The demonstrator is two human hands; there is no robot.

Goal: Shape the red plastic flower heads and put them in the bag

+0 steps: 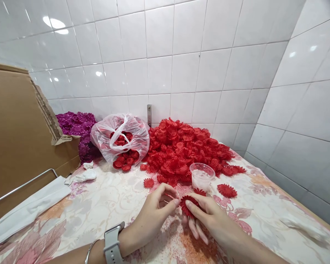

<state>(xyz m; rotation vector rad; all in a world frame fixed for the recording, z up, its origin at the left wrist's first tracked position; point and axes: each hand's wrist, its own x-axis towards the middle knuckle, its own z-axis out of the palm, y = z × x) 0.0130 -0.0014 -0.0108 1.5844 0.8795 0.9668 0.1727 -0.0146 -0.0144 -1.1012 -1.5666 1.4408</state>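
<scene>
My right hand (206, 212) is closed on a red fabric flower (187, 206), the thumb pressed on its face and the fingers beneath. Close by on the left, my left hand (161, 205) has its thumb and fingertips drawn together near the petals; what they pinch, if anything, is too small to make out. Just behind the hands stands a clear plastic cup (202, 174) with whitish contents. Another red flower (227, 190) lies flat right of the cup, and a small one (148, 182) lies to the left.
A big heap of red flowers (181, 146) rests against the tiled wall. Left of it are a plastic bag (101, 134) of red flowers, a purple flower pile (78, 128) and a cardboard box (16, 121). Crumpled tissue (84, 176) and folded white material (30, 209) lie on the patterned tablecloth (107, 194).
</scene>
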